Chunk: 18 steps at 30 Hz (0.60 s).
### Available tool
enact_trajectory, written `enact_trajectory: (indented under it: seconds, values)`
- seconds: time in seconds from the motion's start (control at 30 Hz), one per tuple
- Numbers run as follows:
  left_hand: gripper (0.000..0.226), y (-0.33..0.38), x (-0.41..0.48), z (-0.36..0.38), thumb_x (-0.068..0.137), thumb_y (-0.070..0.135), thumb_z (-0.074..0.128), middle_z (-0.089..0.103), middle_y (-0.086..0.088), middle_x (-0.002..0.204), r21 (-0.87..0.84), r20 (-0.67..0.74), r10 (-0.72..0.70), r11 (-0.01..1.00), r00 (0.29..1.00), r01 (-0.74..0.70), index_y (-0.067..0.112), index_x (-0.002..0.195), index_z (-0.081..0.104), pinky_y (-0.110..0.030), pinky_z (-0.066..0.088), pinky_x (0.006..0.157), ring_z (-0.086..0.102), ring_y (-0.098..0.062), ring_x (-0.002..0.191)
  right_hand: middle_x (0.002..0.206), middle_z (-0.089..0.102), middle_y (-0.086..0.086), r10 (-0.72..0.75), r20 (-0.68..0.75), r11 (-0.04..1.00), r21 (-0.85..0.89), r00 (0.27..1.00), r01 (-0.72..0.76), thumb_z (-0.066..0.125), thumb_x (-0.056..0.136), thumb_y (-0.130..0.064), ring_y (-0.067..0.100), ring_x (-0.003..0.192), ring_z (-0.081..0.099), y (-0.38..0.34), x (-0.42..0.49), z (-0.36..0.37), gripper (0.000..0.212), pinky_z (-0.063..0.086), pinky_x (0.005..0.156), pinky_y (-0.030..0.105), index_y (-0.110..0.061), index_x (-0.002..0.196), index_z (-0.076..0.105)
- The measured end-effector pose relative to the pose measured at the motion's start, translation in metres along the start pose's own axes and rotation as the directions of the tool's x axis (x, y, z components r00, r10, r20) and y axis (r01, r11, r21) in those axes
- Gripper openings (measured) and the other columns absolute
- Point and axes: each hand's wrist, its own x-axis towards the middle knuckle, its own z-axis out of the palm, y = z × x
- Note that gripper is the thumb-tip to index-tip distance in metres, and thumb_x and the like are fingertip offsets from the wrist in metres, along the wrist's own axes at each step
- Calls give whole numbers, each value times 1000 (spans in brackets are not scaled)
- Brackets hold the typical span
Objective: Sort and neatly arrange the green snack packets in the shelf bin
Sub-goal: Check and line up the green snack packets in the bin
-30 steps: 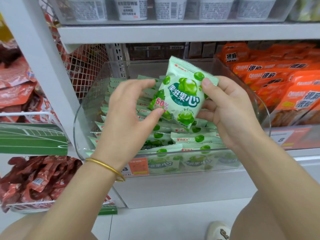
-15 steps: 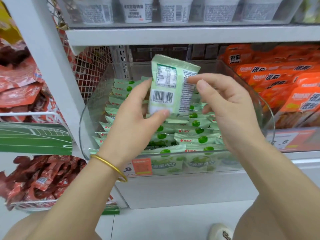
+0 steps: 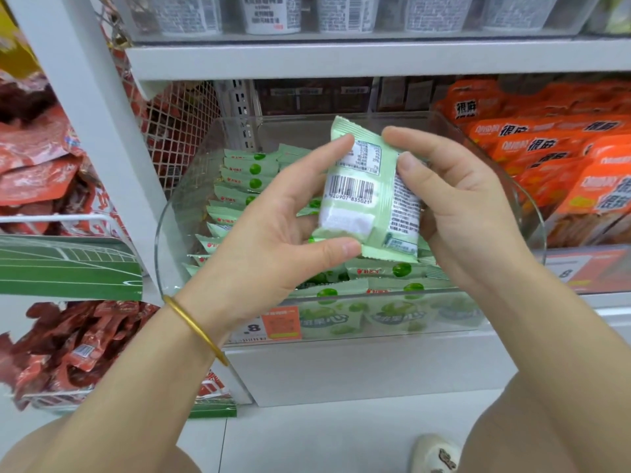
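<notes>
A pale green snack packet (image 3: 370,199) is held upright above the clear plastic shelf bin (image 3: 170,213), its barcode side toward me. My left hand (image 3: 269,240) pinches it between forefinger at the top and thumb at the bottom edge. My right hand (image 3: 454,206) grips its right side with curled fingers. Inside the bin, several more green packets (image 3: 246,175) stand in a row along the left, and others (image 3: 386,271) lie flatter toward the front.
Orange snack packets (image 3: 546,158) fill the neighbouring bin on the right. Red packets (image 3: 37,172) hang in wire racks on the left. White cups (image 3: 341,11) line the shelf above. A price tag (image 3: 273,324) sits on the bin's front. A white shoe (image 3: 435,454) shows below.
The packet turned from its front face to its barcode side. Both hands then lowered it slightly toward the bin, and my right hand closed on its right edge.
</notes>
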Motion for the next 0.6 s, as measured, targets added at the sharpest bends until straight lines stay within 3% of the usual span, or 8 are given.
enact_trajectory:
  seconds: [0.13, 0.23, 0.33, 0.4, 0.5, 0.53, 0.6]
  values:
    - [75, 1, 0, 1, 78, -14, 62, 51, 2, 135, 47, -12, -2, 999, 1000, 2, 24, 138, 37, -25, 53, 87, 62, -11, 109, 98, 70, -1, 7, 4, 1000, 2, 1000, -7, 52, 92, -4, 8, 79, 65, -2, -1, 1, 23, 51, 62, 21, -17, 108, 63]
    - [47, 1, 1, -2, 88, -3, 54, 58, -10, 117, 11, -172, -52, 998, 984, 55, 26, 124, 45, -25, 56, 73, 68, -17, 90, 92, 71, -4, 28, 21, 999, -23, 999, -27, 53, 92, -10, 10, 75, 65, -3, -2, 1, 19, 51, 55, 23, -20, 105, 64]
    - [22, -2, 3, -8, 93, 4, 50, 62, -14, 96, -177, -407, -202, 974, 891, 141, 22, 105, 46, -24, 54, 57, 65, -15, 68, 94, 69, 1, 123, 88, 991, 44, 989, -127, 41, 97, -28, 16, 75, 66, -4, -2, 2, 29, 52, 51, 26, -17, 104, 66]
    - [14, -1, 5, -14, 94, 7, 49, 64, -7, 84, -246, -502, -277, 954, 819, 172, 18, 102, 48, -21, 51, 47, 61, -9, 55, 95, 69, 5, 158, 167, 978, 108, 973, -177, 33, 98, -17, 23, 78, 68, -5, -3, 2, 34, 54, 53, 30, -13, 110, 64]
    - [9, -2, 4, -19, 94, 10, 51, 62, 1, 68, -239, -537, -316, 946, 782, 218, 14, 102, 52, -18, 48, 42, 56, -5, 46, 105, 64, 0, 65, 222, 997, -44, 973, -57, 46, 82, 9, 19, 91, 68, 1, -1, 1, 45, 56, 64, 29, -18, 113, 64]
    - [9, -2, 3, -19, 94, 10, 52, 62, 2, 66, -219, -529, -323, 945, 785, 242, 13, 102, 53, -18, 47, 42, 56, -5, 46, 113, 60, -3, 5, 234, 987, -155, 972, 32, 55, 78, 9, 14, 100, 65, 4, 0, 2, 48, 55, 72, 26, -23, 112, 65]
    - [8, -2, 0, -19, 94, 12, 52, 63, 2, 62, -200, -499, -340, 940, 797, 275, 12, 100, 55, -18, 45, 39, 56, -6, 46, 126, 53, -9, -53, 290, 945, -294, 955, 142, 71, 73, -9, 4, 115, 56, 6, 1, 5, 37, 49, 82, 19, -29, 104, 67]
